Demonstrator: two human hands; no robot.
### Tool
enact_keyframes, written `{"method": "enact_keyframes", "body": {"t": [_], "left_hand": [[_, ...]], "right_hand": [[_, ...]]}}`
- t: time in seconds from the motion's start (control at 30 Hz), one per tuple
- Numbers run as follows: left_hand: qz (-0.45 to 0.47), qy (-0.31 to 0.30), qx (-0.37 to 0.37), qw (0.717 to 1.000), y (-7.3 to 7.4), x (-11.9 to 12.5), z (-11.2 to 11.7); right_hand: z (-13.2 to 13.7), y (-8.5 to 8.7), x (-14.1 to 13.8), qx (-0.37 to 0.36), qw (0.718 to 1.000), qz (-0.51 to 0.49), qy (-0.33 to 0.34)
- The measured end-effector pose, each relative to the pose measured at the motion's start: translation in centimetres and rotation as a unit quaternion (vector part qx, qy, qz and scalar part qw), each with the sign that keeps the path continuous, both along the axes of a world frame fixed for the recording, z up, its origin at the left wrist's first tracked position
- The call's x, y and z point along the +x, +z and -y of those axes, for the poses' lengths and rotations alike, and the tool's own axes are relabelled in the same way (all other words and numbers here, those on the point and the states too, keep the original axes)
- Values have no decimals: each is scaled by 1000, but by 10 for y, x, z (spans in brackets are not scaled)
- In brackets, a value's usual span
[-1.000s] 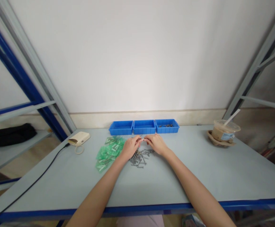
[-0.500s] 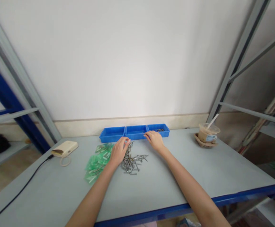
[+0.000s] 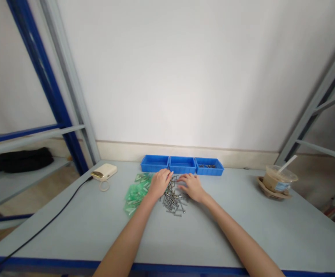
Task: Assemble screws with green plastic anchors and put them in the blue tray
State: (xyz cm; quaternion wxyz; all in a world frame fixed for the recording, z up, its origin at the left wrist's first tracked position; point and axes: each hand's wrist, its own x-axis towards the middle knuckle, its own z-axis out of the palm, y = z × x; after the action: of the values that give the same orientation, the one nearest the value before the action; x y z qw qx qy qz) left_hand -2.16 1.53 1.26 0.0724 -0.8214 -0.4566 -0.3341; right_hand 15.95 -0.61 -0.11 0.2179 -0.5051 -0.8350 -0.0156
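Observation:
A loose pile of metal screws (image 3: 171, 201) lies on the grey table between my hands. My left hand (image 3: 159, 183) rests at the pile's left upper side, fingers closed together; whatever its fingertips hold, if anything, is too small to make out. Over the pile's right side, my right hand (image 3: 192, 187) has its fingers apart and bent down, with no screw visible in them. Left of my left hand, partly under it, is a green plastic bag (image 3: 134, 197) of small pieces. Behind stands a blue three-part tray (image 3: 181, 170); small screws (image 3: 207, 166) lie in its right compartment.
A cream power bank (image 3: 107, 171) with a black cable (image 3: 52, 217) sits at the left. Toward the right, a drink cup (image 3: 278, 180) with a straw stands in a cardboard holder (image 3: 271, 193). Metal posts rise at both table ends, and a wall is behind.
My right hand has come down from the tray's front to the screw pile, its fingers spreading. My left hand stays near the pile. The camera has turned left, shifting the scene right.

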Motion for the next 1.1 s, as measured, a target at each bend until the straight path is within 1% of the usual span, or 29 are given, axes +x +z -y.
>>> {"method": "enact_keyframes", "body": {"t": [0.03,0.1,0.2,0.3,0.37,0.43,0.5,0.6,0.7,0.8,0.9,1.0,1.1], "left_hand": [[-9,-1,0,1000,0,1,2],[-22,2,-1,1000,1,1,4],[-37,7,-2,999,3,2,6],[-50,4,-6,999,3,4,6],[-55,2,-9,998,2,4,6],[-58,2,-14,998,2,5,6],[-58,2,-22,998,1,5,6],[-57,-9,-35,998,1,5,6],[-33,-48,-57,997,0,6,7],[-8,-104,-93,990,-1,9,8],[-22,-137,-108,984,-3,12,10],[-37,-134,-94,986,-5,14,9],[-18,-115,-78,990,-5,15,9]], "right_hand": [[4,-4,-10,-14,1000,11,13],[8,-9,-20,-26,999,22,20],[9,-13,-20,-19,1000,17,6],[12,-10,-13,7,1000,3,-2],[15,-6,-11,24,1000,1,20],[17,-3,-11,18,998,14,54],[18,-1,-13,-1,997,30,70],[15,-3,-13,-10,998,35,60],[11,-3,-7,-13,999,17,39],[10,-1,2,-33,999,-38,2],[9,3,8,-45,994,-102,-11],[10,5,10,-46,990,-134,-4],[11,6,11,-21,992,-122,-6]]}}
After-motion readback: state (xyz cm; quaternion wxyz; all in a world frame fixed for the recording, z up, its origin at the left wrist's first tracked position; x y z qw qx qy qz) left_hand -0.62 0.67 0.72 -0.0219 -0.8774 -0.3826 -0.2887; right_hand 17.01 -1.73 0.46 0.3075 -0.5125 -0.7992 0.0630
